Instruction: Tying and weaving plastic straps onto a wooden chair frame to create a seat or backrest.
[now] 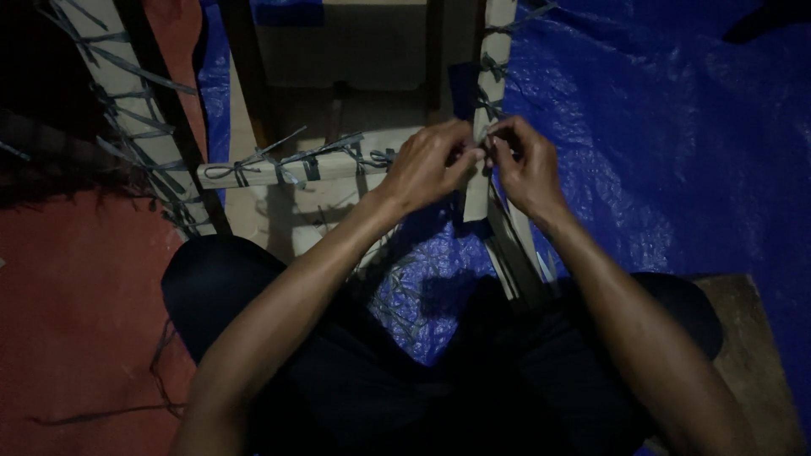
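A pale wooden frame stands in front of me, with a horizontal bar (253,173) and an upright bar (494,51) meeting near my hands. Thin grey strips (321,152) are wound and knotted around both bars. My left hand (427,165) and my right hand (524,165) meet at the upright bar, fingertips pinched on a grey strip (486,150) there. Both sets of fingers are closed tight around it. The strip's end is hidden between my fingers.
A blue tarpaulin (676,135) covers the right side and lies under the frame. Red floor (76,304) spreads at the left. Another strip-wrapped bar (110,84) leans at the upper left. My dark-clothed legs (439,380) fill the bottom.
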